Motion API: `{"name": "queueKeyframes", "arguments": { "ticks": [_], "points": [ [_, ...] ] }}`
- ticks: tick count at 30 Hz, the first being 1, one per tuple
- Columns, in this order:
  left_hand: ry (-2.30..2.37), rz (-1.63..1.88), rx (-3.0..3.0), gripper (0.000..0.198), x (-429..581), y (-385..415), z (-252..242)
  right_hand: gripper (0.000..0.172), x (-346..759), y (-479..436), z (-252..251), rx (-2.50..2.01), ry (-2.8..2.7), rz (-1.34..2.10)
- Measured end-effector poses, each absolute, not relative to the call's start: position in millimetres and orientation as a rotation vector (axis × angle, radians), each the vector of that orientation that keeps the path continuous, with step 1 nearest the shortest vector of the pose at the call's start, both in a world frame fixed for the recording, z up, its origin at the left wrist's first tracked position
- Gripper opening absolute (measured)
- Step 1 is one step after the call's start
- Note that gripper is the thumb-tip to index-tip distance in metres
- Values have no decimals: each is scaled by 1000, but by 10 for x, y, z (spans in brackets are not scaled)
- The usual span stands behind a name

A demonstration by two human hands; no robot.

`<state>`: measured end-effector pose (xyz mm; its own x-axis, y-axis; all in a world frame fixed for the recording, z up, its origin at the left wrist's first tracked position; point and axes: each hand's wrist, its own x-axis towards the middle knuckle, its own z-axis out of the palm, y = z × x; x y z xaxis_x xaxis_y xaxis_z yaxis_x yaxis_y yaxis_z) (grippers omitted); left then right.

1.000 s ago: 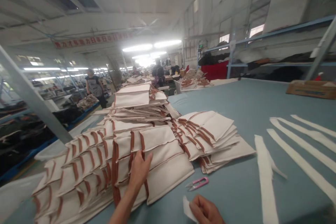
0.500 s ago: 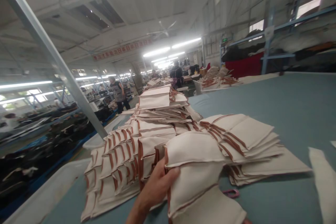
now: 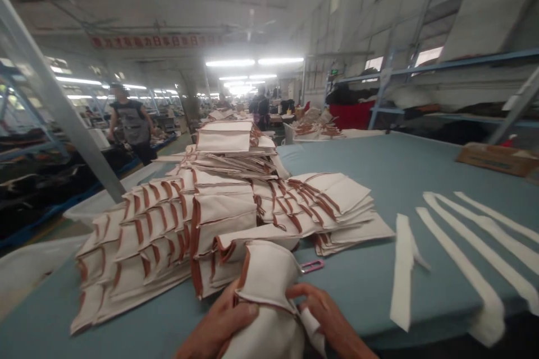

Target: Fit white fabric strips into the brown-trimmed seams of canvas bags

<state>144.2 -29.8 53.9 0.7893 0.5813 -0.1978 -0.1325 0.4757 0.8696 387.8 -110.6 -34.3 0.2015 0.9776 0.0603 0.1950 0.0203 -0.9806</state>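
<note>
A cream fabric piece with brown seam edges [image 3: 269,275] is bent between my two hands at the front of the table. My left hand [image 3: 229,314] grips its left edge, thumb lying on top of the cloth. At the opposite side my right hand [image 3: 322,311] has its fingers curled on the piece's right edge, where a pale flap hangs down. Just beyond lie stacks of similar cream pieces [image 3: 227,213], brown edges fanned out. A small pink-handled tool [image 3: 312,267], probably thread snips, rests on the cloth near my right hand.
Long pale fabric strips [image 3: 458,258] lie on the blue-green table [image 3: 421,162] to the right. A cardboard box [image 3: 497,158] sits at the far right. White bins [image 3: 37,269] stand along the left side, near a slanting metal post [image 3: 76,106]. One person [image 3: 131,123] stands in the left background.
My view has swung right and the fabric piece has come closer to me, now folded narrower. My right hand has come into clear view on its right edge.
</note>
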Motion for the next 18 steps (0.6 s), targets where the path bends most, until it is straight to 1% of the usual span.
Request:
{"name": "queueKeyframes", "arguments": {
  "ticks": [2,4,6,8,10,12,15,18],
  "points": [
    [507,476,933,89,1491,-356,519,53,3747,-1080,-236,-1413,-1138,990],
    [497,496,969,90,1527,-375,523,47,3652,-1080,-135,-1476,-1060,944],
    [498,495,1107,87,1558,-354,538,44,3603,-1130,-42,-1543,-1061,859],
    [515,491,1283,80,1594,-311,557,47,3608,-1210,45,-1596,-1142,775],
    [531,495,1410,70,1637,-278,578,54,3676,-1261,131,-1669,-1219,657],
    [522,487,1486,60,1677,-272,610,56,3806,-1226,214,-1754,-1253,523],
    [489,454,1612,50,1702,-313,684,50,4045,-1018,306,-1819,-1318,442],
    [494,429,1687,52,1666,-352,759,32,4189,-797,336,-1738,-1493,491]
  ]
}}
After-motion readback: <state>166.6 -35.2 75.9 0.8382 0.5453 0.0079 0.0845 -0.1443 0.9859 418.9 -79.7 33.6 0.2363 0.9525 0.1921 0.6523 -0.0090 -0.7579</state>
